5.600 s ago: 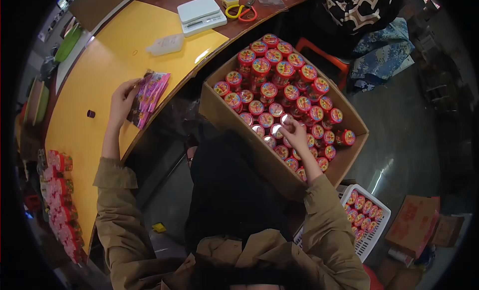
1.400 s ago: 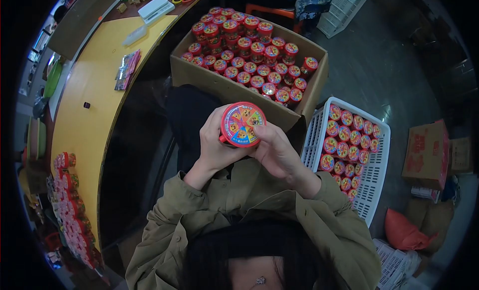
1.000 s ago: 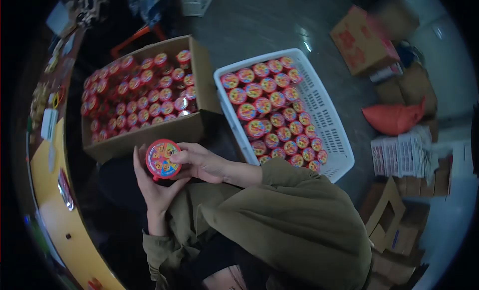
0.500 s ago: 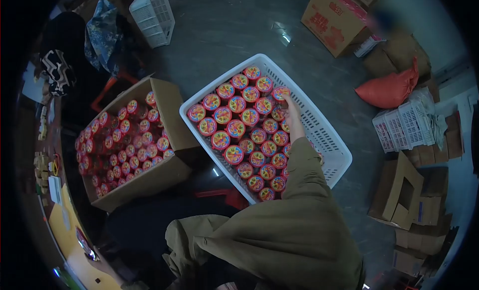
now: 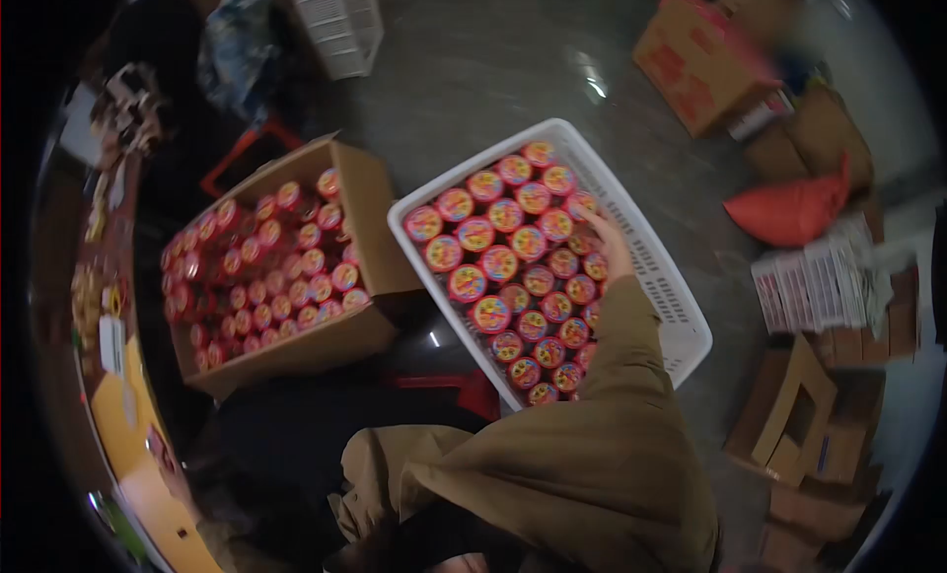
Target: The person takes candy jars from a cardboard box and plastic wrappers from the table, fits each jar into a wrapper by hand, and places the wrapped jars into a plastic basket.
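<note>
A white plastic basket holds rows of small clear jars with round red-rimmed, colourful lids. Inside it, at the right end of the upper rows, my right hand has its fingers curled around a lidded jar. Part of that jar is hidden by the fingers. Far to the lower left, at the edge of a yellow tabletop, my left hand grips a small reddish, shiny object, too blurred to name. Left of the basket stands an open cardboard box with many similar jars.
A red plastic stool shows below the basket. On the right are an orange-red sack, a white crate and open cartons. A printed carton and another white crate stand on the floor farther back.
The whole view has shifted, so basket and box appear farther right and slightly lower. My right hand stays at the same jar. My left hand remains by the yellow tabletop with its object.
</note>
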Motion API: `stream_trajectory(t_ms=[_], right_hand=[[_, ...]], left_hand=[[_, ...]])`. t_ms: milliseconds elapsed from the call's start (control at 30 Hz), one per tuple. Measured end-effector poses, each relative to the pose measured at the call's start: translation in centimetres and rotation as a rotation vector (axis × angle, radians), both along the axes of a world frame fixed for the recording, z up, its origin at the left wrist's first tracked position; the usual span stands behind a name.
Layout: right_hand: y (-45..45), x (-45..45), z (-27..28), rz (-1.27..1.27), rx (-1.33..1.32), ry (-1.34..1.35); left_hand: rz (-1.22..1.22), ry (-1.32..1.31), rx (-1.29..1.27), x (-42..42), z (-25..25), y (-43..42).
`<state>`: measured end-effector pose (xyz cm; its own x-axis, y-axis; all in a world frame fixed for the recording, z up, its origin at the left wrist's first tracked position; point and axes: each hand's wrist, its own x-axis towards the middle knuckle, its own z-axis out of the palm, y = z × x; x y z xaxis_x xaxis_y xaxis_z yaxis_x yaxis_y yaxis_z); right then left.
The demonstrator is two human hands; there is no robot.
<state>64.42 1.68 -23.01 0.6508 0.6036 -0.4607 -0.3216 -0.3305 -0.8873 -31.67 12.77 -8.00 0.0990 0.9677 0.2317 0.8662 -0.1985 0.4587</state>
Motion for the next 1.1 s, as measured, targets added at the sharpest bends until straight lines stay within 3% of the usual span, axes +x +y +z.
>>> stream_trajectory(t_ms=[33,67,100,133,167,200,233,267,300,367,400,433,467,500,533,567,600,633,700,733,767,800,867,900,933,1000,1033,1100], right_hand=[[0.1,-0.7,-0.5,-0.072,0.018,-0.072],[-0.4,-0.2,-1.7,-0.065,0.000,-0.214],[0.4,-1.6,-1.4,-0.268,0.070,-0.326],[0.4,-0.2,-3.3,-0.343,-0.244,-0.819],[0.8,-2.4,-2.4,-0.480,-0.148,-0.940],[0.4,-3.2,-0.8,-0.327,-0.117,-0.960],[1.2,-4.9,-1.0,-0.435,-0.001,-1.068],[2.0,-5.9,-1.2,-0.454,0.196,-0.873],[2.3,-8.9,1.3,-0.310,0.089,-1.020],[4.7,-12.6,1.1,-0.316,0.088,-1.187],[6.0,-14.6,1.1,-0.249,0.180,-1.036],[7.2,-17.0,1.8,-0.187,0.258,-0.892],[8.3,-23.0,6.5,-0.192,0.260,-0.594],[9.7,-23.6,6.1,-0.073,0.362,-0.685],[11.1,-23.7,4.7,0.045,0.457,-0.783],[12.9,-24.3,3.8,0.133,0.546,-0.608],[13.8,-28.2,6.7,0.123,0.439,-0.613],[15.6,-28.7,5.0,0.207,0.570,-0.463],[17.6,-33.2,6.8,0.383,0.542,-0.625],[18.6,-34.9,6.9,0.470,0.536,-0.534],[19.7,-36.3,6.3,0.539,0.583,-0.751],[20.9,-37.7,5.5,0.593,0.610,-0.725],[23.8,-38.2,2.8,0.717,0.408,-0.752],[25.8,-37.9,-0.3,0.728,0.466,-0.662],[27.3,-37.8,-2.4,0.698,0.321,-0.510],[29.6,-38.4,-1.4,0.684,-0.127,-0.303],[31.1,-38.3,-2.4,0.594,-0.256,-0.177],[33.7,-38.0,-5.5,0.449,-0.271,-0.260]], left_hand=[[-0.055,0.113,0.087,0.8,0.8,0.2],[0.073,0.152,0.089,1.6,1.2,0.1],[0.107,0.183,0.087,2.4,1.7,-0.2],[0.152,0.220,0.082,3.1,2.0,-0.7],[0.201,0.258,0.081,3.6,2.3,-1.1],[0.243,0.294,0.076,4.0,2.6,-1.2],[0.340,0.548,0.232,-2.7,-2.8,-0.5],[0.696,0.625,-0.013,2.1,-0.7,-1.6],[0.697,0.626,0.033,2.2,-1.0,-2.0],[0.740,0.637,-0.015,3.8,0.3,-2.3],[0.761,0.631,-0.012,3.1,1.1,-2.5],[0.743,0.417,-0.021,2.3,1.7,-2.2],[0.712,0.203,-0.031,1.3,1.8,-1.7],[0.731,0.317,0.246,0.3,1.3,-1.4],[0.765,0.239,0.075,-1.1,1.3,-1.2],[0.783,0.157,-0.102,-1.7,2.4,-1.0],[0.763,-0.035,-0.074,-3.3,1.8,-0.9],[0.735,-0.229,-0.055,-4.7,1.2,-0.6],[0.767,-0.117,-0.151,-4.8,3.5,-0.3],[0.684,-0.234,-0.123,-4.9,3.7,-0.3],[0.692,-0.228,-0.088,-4.5,3.9,-0.4],[0.698,-0.221,-0.054,-4.4,3.8,-0.5],[0.665,0.056,-0.073,-6.6,2.8,-0.8],[0.680,0.158,-0.150,-7.0,3.1,-0.8],[0.698,0.266,-0.224,-7.4,2.8,-1.0],[0.477,0.277,0.009,-9.7,0.4,-2.4],[0.464,0.269,0.006,-8.7,0.3,-2.6],[0.587,-0.011,0.090,-5.6,1.9,-2.7]])
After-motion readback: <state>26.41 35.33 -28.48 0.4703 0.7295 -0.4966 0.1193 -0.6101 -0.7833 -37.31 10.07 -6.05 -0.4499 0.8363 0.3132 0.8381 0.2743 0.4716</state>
